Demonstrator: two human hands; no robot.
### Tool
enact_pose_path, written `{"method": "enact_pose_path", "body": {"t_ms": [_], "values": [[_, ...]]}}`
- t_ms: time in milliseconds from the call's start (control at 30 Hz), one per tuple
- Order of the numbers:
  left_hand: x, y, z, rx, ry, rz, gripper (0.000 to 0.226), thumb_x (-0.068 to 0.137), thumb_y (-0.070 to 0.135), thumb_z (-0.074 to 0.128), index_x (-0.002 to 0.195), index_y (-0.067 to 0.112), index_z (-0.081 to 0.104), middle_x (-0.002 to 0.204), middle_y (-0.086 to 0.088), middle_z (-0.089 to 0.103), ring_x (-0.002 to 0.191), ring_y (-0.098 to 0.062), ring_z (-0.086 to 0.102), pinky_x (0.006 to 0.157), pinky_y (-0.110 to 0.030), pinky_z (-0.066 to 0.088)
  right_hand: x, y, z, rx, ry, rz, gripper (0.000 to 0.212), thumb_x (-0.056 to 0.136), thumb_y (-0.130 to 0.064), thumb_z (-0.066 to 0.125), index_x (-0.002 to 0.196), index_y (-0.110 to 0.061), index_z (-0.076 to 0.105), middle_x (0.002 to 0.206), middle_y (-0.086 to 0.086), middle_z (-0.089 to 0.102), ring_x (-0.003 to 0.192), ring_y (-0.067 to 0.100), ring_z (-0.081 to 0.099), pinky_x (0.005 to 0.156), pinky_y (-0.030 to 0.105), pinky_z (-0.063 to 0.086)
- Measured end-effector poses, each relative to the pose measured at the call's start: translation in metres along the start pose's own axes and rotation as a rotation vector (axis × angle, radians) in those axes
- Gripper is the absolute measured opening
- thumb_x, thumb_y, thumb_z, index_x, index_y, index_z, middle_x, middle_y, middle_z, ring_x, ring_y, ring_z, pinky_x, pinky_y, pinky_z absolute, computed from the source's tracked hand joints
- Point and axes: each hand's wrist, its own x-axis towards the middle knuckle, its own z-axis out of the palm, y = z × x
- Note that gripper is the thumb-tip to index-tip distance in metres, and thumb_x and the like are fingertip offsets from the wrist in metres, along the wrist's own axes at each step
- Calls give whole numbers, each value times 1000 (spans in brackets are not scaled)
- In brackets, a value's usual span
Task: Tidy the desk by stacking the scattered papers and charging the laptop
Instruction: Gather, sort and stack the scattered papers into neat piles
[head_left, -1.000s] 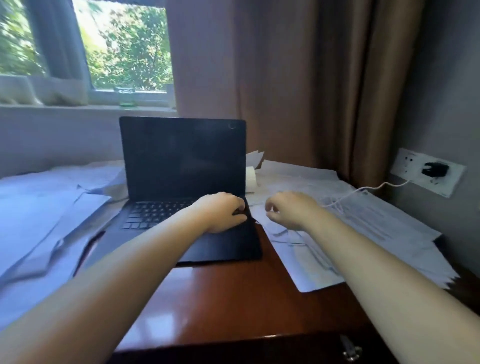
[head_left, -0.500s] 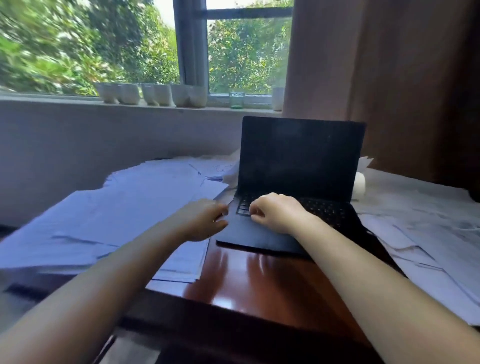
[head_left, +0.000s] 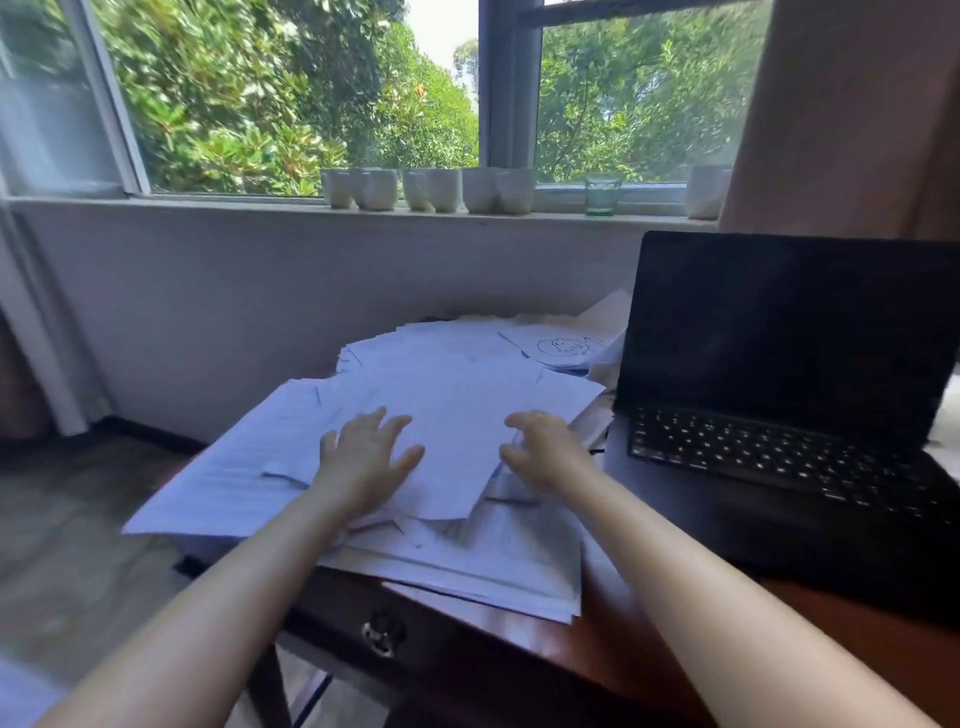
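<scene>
A loose heap of white papers (head_left: 457, 384) covers the left part of the brown wooden desk (head_left: 613, 639). My left hand (head_left: 363, 457) lies flat on the heap with its fingers spread. My right hand (head_left: 545, 449) touches the right edge of the top sheet, fingers bent loosely; whether it pinches the sheet is unclear. The black laptop (head_left: 789, 395) stands open on the right with a dark screen. No charging cable is in view.
Several white cups (head_left: 431, 188) and a green glass (head_left: 602, 195) line the window sill behind the desk. A brown curtain (head_left: 852, 114) hangs at the right. A drawer knob (head_left: 383, 633) sits on the desk front. The floor lies to the left.
My view has swung left from the laptop and the wall socket to the paper heap. Both hands left the laptop's front and now sit on the papers.
</scene>
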Motion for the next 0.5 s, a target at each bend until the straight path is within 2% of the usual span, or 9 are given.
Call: {"method": "enact_pose_path", "body": {"t_ms": [67,133,267,333,367,433,500], "values": [[5,-11,2,-24,-3,-94,56,97,53,33,149,34,24,160,2,11,148,-21,5,116,-48,7,9,-2,11,93,17,85,48,93,-20,49,139,-7,41,142,12,41,133,27,36,106,32,28],[5,-17,6,-68,-54,-147,58,96,56,32,148,34,22,160,5,9,148,-21,2,114,-54,6,15,-3,19,189,64,135,53,92,-20,50,142,-8,36,141,14,41,131,28,37,104,31,29],[0,-22,20,-64,-91,-117,57,94,57,28,147,35,20,160,9,9,147,-23,2,110,-61,7,28,-8,30,392,159,194,62,90,-19,54,146,-10,29,137,12,41,123,25,41,92,26,32],[1,-22,23,-60,-88,-114,59,94,59,27,148,35,18,160,10,6,148,-22,0,110,-61,6,35,-8,33,534,214,246,67,85,-21,59,144,-10,31,125,9,44,115,22,45,92,25,36],[1,-22,23,-61,-90,-113,60,93,59,28,148,36,17,160,10,6,148,-22,-1,110,-61,6,38,-6,35,610,256,276,65,80,-22,61,139,-9,37,124,9,47,113,24,49,93,30,41],[2,-22,22,-68,-92,-106,62,92,61,28,148,36,16,160,10,6,148,-22,-1,110,-61,5,44,-2,39,746,307,328,43,74,-18,64,114,-9,49,113,13,58,105,30,58,84,36,47],[3,-19,23,-68,-101,-88,64,92,62,28,149,36,15,160,10,5,148,-22,-3,110,-61,4,46,2,40,801,294,361,31,70,-16,66,97,-10,53,103,15,65,95,32,63,80,41,50]]}}
